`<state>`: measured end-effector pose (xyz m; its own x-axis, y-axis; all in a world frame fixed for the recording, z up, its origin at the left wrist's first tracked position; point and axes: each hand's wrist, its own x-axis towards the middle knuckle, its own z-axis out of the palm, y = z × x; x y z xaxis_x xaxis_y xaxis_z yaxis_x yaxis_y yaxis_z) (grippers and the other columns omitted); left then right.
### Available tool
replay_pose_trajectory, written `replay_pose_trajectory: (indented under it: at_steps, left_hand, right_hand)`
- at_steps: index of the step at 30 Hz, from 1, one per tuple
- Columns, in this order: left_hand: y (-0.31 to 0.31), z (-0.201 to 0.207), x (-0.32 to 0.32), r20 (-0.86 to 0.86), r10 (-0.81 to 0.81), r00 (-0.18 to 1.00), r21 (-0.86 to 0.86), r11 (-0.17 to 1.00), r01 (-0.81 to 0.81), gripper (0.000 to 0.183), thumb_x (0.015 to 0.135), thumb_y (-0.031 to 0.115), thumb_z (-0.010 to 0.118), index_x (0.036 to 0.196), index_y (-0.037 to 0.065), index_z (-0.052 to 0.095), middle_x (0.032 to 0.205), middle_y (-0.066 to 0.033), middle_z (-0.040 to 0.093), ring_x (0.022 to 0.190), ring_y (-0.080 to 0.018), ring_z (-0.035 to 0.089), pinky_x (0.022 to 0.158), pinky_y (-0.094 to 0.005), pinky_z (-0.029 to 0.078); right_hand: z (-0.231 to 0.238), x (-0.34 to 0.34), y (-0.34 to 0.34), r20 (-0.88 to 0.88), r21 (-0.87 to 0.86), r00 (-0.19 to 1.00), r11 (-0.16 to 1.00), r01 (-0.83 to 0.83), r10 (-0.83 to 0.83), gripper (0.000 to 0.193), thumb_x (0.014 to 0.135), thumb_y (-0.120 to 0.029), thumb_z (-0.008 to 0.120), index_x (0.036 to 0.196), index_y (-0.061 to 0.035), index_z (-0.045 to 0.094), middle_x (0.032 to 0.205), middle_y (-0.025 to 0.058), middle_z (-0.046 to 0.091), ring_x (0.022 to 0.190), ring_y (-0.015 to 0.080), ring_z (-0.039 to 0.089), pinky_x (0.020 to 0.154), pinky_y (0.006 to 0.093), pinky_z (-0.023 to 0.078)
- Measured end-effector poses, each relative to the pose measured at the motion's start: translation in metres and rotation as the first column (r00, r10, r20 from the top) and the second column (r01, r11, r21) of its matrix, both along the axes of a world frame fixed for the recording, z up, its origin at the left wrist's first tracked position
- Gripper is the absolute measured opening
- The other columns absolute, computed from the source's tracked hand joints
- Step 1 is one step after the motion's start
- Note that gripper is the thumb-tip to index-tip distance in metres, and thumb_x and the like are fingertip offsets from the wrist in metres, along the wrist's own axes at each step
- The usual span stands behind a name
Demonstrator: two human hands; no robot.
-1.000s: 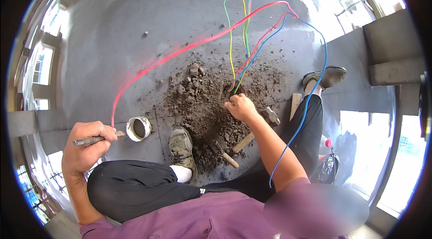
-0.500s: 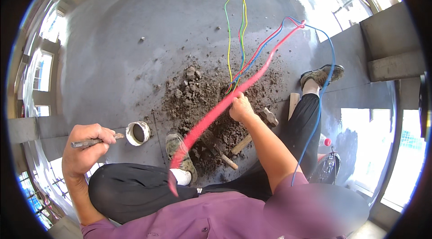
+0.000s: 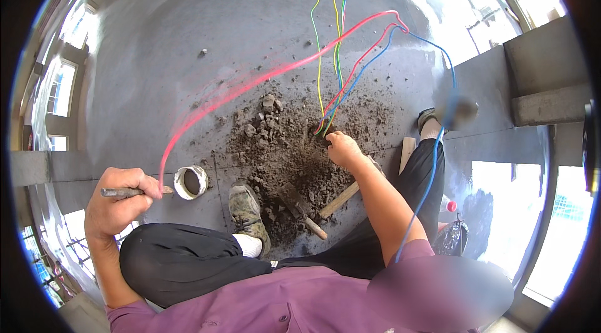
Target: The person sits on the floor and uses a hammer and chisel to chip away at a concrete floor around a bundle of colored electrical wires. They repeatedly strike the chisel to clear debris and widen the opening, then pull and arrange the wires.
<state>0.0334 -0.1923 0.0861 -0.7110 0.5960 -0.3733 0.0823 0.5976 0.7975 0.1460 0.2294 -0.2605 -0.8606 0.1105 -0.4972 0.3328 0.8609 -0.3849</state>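
Observation:
My left hand (image 3: 119, 200) is wrapped round a slim grey tool (image 3: 122, 192), its tan tip pointing at a small round white tub (image 3: 190, 182) of grey stuff. The blurred end of a red wire (image 3: 250, 84) hangs beside this hand's fingers; whether it touches them is unclear. My right hand (image 3: 344, 150) is closed over the rubble heap (image 3: 275, 157), fingertips against the foot of a bunch of coloured wires (image 3: 323, 125). What it pinches is hidden. Near my right forearm lie a wooden-handled hammer (image 3: 340, 200) and a dark-headed tool with a wooden handle (image 3: 315, 228).
A yellow-green wire loop (image 3: 313, 20) rises beyond the heap. One blue wire (image 3: 432, 182) arcs across my right leg. My shoes (image 3: 249, 211) flank the rubble. At right are a wooden strip (image 3: 407, 151), a red-capped bottle (image 3: 449, 206) and a dark plastic bag (image 3: 452, 237).
The red wire has swung away and left, from across my lap to beside my left hand. My right hand has shifted slightly, staying near the wires' foot. The left still grips its tool.

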Motion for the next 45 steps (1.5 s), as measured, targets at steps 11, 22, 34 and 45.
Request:
replay_pose_trajectory:
  at_steps: [11, 22, 34, 45]
  left_hand:
    - [0.008, -0.003, 0.001, -0.024, -0.008, 1.000, -0.035, 0.999, 0.007, 0.016, 0.068, 0.002, 0.056, 0.078, -0.004, 0.066, 0.077, -0.0145, 0.071, 0.088, -0.0284, 0.072, 0.080, -0.0356, 0.054]
    - [0.006, -0.005, 0.003, 0.015, 0.024, 1.000, -0.038, 0.999, -0.023, 0.013, 0.068, 0.001, 0.055, 0.075, -0.004, 0.064, 0.077, -0.0138, 0.071, 0.087, -0.0277, 0.071, 0.083, -0.0379, 0.054]
    - [0.014, -0.003, 0.001, 0.056, 0.032, 0.998, -0.069, 0.997, -0.028, 0.015, 0.068, 0.000, 0.056, 0.079, -0.005, 0.066, 0.079, -0.0156, 0.070, 0.088, -0.0258, 0.070, 0.080, -0.0344, 0.053]
    - [0.015, -0.005, -0.003, 0.090, 0.022, 0.996, -0.026, 0.999, -0.020, 0.014, 0.068, 0.000, 0.056, 0.077, -0.006, 0.065, 0.078, -0.0167, 0.070, 0.084, -0.0262, 0.070, 0.080, -0.0356, 0.053]
  right_hand:
    - [-0.028, 0.018, -0.022, 0.000, -0.144, 1.000, 0.989, -0.023, 0.023, 0.025, 0.077, -0.015, 0.060, 0.096, -0.0061, 0.073, 0.113, 0.0219, 0.065, 0.110, 0.0395, 0.061, 0.096, 0.0434, 0.052]
    - [0.007, 0.010, -0.025, 0.141, -0.451, 0.988, 0.885, 0.115, -0.056, 0.018, 0.077, -0.017, 0.060, 0.078, -0.0070, 0.075, 0.090, 0.0149, 0.073, 0.104, 0.0378, 0.065, 0.092, 0.0412, 0.052]
    - [-0.023, 0.003, -0.008, 0.138, -0.601, 0.830, 0.620, 0.504, -0.541, 0.024, 0.076, -0.005, 0.054, 0.097, -0.0023, 0.065, 0.085, 0.0113, 0.067, 0.080, 0.0204, 0.066, 0.073, 0.0326, 0.052]
    - [-0.021, 0.011, -0.061, -0.341, -0.148, 0.769, 0.839, 0.524, -0.541, 0.017, 0.084, -0.013, 0.061, 0.097, -0.0038, 0.065, 0.102, 0.0192, 0.066, 0.098, 0.0392, 0.064, 0.088, 0.0466, 0.051]
